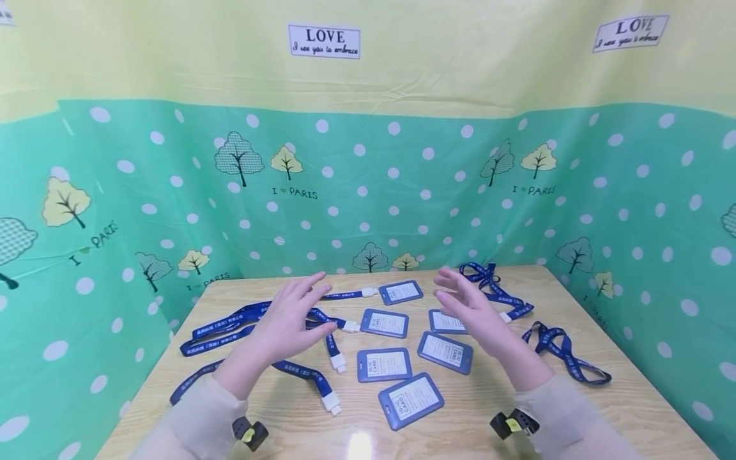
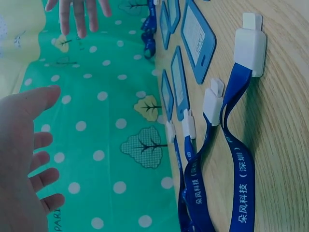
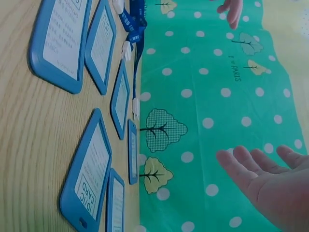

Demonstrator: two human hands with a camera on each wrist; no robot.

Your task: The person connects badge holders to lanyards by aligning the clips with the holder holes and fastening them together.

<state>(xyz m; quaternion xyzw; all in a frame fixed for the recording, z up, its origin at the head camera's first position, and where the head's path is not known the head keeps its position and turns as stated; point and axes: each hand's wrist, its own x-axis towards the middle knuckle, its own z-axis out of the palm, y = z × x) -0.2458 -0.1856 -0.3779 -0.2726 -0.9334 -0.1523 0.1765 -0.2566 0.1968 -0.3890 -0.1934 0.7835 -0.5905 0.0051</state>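
Observation:
Both hands hover over the table with nothing in them. My left hand has its fingers spread, above the blue lanyards on the left side. In the left wrist view its thumb and fingers are apart and empty. My right hand is held above the card holders on the right, partly covering a blue card holder. Several more blue-framed card holders lie flat in the middle, among them a front one and a back one. White clips end the left lanyards.
On the right of the wooden table lie more lanyards, one loosely bundled and one at the back. A green and yellow curtain hangs behind and along both sides. Each wrist wears a black strap.

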